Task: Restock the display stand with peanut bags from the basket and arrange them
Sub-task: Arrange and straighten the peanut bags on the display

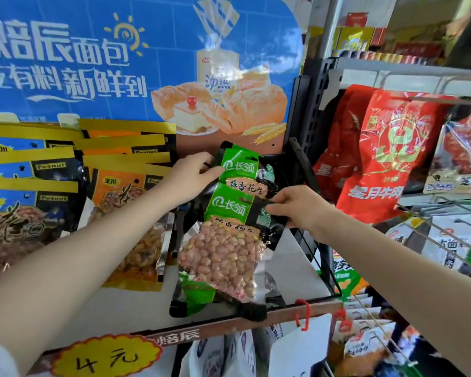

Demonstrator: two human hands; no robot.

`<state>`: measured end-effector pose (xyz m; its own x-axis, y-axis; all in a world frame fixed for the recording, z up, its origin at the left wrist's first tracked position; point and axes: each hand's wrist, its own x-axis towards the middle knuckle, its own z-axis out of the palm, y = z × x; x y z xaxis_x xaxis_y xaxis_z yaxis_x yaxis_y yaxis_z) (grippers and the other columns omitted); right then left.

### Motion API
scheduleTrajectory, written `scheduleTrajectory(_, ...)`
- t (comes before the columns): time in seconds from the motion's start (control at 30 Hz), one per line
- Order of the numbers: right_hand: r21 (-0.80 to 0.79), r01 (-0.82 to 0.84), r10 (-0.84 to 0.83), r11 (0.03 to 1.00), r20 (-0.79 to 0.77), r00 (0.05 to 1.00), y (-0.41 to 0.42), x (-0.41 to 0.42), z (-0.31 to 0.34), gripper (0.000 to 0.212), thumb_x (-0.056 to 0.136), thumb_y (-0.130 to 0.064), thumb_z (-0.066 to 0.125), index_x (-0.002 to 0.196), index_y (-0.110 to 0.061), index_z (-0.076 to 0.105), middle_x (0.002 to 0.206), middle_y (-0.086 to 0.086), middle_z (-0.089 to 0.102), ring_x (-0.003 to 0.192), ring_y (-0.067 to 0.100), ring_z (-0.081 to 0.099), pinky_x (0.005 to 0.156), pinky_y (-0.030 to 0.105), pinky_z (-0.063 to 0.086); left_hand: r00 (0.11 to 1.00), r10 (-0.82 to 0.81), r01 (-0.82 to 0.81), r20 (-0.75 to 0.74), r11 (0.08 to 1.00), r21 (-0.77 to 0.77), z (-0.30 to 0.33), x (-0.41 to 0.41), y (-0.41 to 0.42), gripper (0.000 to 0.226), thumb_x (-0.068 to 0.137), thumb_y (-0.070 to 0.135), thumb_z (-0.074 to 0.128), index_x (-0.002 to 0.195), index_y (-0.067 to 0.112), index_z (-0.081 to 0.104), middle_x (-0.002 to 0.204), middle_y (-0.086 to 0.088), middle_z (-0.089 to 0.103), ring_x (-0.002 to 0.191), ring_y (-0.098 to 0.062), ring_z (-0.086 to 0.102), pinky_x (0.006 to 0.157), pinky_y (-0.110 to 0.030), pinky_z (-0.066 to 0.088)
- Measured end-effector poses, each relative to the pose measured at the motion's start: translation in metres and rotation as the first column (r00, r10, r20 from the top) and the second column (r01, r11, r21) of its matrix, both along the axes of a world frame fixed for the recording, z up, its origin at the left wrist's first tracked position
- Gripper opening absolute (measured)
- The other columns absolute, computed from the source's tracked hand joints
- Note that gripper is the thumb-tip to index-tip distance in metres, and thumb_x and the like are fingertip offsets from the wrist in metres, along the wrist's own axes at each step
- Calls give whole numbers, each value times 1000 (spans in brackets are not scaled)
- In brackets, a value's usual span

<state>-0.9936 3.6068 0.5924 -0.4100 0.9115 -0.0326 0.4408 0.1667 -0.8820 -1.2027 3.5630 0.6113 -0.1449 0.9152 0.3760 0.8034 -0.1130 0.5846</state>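
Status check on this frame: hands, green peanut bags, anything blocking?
Left hand holds rear green-and-black peanut bag. Right hand pinches front green clear-window peanut bag. Both bags on display shelf. Nothing blocking; orange peanut bags alongside.

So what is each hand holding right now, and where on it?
The right hand pinches the front green peanut bag at its upper right edge. The left hand grips the rear green bag at its upper left edge.
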Motion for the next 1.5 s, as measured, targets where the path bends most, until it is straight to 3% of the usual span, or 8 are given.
scheduleTrajectory(0.13, 334, 140, -162, 932, 42, 986, 14, -4, 9, 8, 80, -13, 70, 81, -11, 62, 78, 8, 60, 68, 18, 53, 58, 26, 37, 961, -99, 142, 257, 977, -157, -3, -1, -11, 32, 84, 30, 64, 111, 19, 52, 103, 15, 56, 104, -8, 55, 80, -24, 41)
scheduleTrajectory(0.37, 448, -38, -101, 893, 282, 954, 17, -21, 14, 21, 83, -18, 67, 99, -5, 61, 84, 1, 55, 84, 19, 52, 69, 25, 36, 979, 114, -87, 171, 984, -157, -18, 0, -16, 66, 84, 31, 65, 138, 8, 36, 142, -10, 43, 129, -26, 41, 93, -31, 35)
scheduleTrajectory(0.53, 451, -216, 17, 866, 405, 914, 22, -24, 25, 25, 84, -14, 66, 107, -7, 60, 77, -8, 51, 86, 17, 51, 70, 23, 37, 983, 101, -68, 153, 977, -203, -21, -4, -27, 26, 84, 35, 63, 102, 18, 54, 109, -2, 62, 106, -24, 57, 76, -31, 46)
scheduleTrajectory(0.67, 459, -319, 154, 829, 361, 920, 27, -16, 27, 17, 86, -9, 62, 103, -11, 65, 91, -3, 55, 78, 2, 52, 74, 18, 39, 981, 184, -195, -65, 946, -258, -28, -3, -54, 56, 92, 44, 45, 137, 12, 37, 140, -9, 46, 123, -25, 48, 97, -36, 41)
scheduleTrajectory(0.87, 345, -370, 357, 863, 102, 929, 28, -21, 40, 22, 90, 3, 51, 78, -14, 58, 72, -2, 53, 68, 7, 47, 69, 22, 34, 824, 175, 17, 538, 943, -332, -30, -5, -79, 59, 91, 51, 34, 142, 22, 30, 148, 4, 32, 131, -21, 40, 108, -39, 35)
scheduleTrajectory(1.1, 213, -392, 440, 895, -281, 853, 5, 6, 46, 21, 84, -8, 54, 70, -21, 62, 68, -5, 62, 65, 14, 57, 62, 23, 45, 864, 125, 10, 488, 964, -265, -38, -9, -92, 12, 92, 23, 54, 93, 15, 63, 106, -14, 66, 93, -31, 66, 89, -49, 53)
scheduleTrajectory(1.27, 374, -206, 255, 904, -86, 963, -20, -6, 37, 17, 89, -12, 58, 73, -13, 61, 76, 9, 55, 71, 10, 51, 67, 17, 39, 865, 173, -111, 472, 981, -157, -26, 4, -93, 28, 94, 22, 49, 119, 12, 56, 111, -6, 60, 98, -20, 56, 92, -44, 48)
scheduleTrajectory(1.5, 483, -109, 43, 869, 146, 988, -37, -31, 31, 22, 87, -22, 62, 82, -7, 48, 80, 13, 52, 74, 21, 48, 67, 33, 35, 805, 81, -69, 588, 997, -43, -13, -2, -98, 25, 95, 13, 45, 88, 24, 67, 99, -7, 70, 94, -29, 65, 90, -52, 50)
